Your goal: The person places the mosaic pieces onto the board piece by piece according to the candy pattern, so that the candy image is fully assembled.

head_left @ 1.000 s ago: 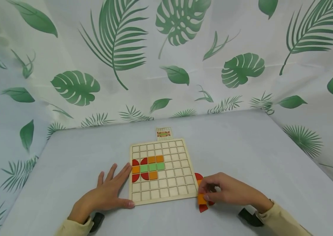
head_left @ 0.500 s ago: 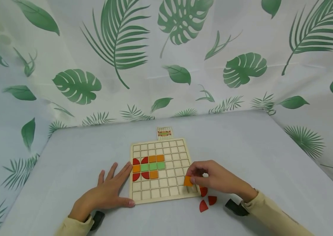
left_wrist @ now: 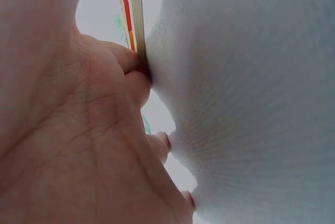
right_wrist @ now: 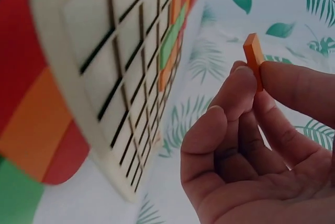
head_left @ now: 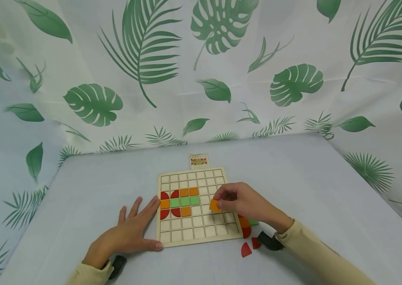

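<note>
An orange square tile (right_wrist: 254,51) is pinched between the thumb and fingers of my right hand (head_left: 247,204), held above the right half of a wooden grid board (head_left: 201,231). My left hand (head_left: 129,233) lies spread on the table, its fingertips and thumb touching the board's left edge. On the board's left side sit red quarter-round tiles (head_left: 164,214), orange square tiles (head_left: 185,211) and a row of green square tiles (head_left: 185,201). In the left wrist view the palm (left_wrist: 89,130) fills much of the picture, with fingertips against the board's edge.
A small pattern card (head_left: 199,161) lies behind the board. Loose red quarter-round tiles (head_left: 246,249), an orange tile (head_left: 244,222) and a green tile (head_left: 254,222) lie beside the board's right edge, partly under my right forearm. A leaf-printed cloth (head_left: 172,118) stands behind the table.
My right hand has picked up an orange tile from the pieces at the board's lower right and carried it left and away over the grid. The left hand stays in place.
</note>
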Demonstrator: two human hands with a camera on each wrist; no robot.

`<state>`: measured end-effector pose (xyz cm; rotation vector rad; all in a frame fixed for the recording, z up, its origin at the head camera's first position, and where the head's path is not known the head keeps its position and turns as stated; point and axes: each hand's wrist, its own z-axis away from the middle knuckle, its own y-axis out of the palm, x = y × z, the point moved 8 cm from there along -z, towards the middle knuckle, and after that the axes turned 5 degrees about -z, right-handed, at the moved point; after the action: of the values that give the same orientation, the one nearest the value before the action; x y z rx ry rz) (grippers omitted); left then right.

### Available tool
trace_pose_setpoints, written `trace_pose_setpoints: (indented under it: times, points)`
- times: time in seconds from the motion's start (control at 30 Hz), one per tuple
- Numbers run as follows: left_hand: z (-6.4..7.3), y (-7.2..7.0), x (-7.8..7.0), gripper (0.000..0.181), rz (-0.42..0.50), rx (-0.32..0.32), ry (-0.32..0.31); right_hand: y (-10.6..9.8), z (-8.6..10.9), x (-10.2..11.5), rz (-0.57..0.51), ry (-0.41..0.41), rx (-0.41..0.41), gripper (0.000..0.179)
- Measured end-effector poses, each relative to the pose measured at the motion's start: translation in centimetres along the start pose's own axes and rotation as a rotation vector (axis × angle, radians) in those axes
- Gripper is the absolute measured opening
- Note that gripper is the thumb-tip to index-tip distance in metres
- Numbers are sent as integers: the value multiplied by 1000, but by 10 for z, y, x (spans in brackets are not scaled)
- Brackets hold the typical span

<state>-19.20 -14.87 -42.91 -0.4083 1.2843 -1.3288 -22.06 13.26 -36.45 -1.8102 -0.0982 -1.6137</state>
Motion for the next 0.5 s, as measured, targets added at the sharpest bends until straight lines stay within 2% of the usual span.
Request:
trace_pose_setpoints:
  times: [0.5]
  points:
    - [-4, 2, 6, 131, -14, 6, 2, 9, -32, 0, -19, -4, 1, 9]
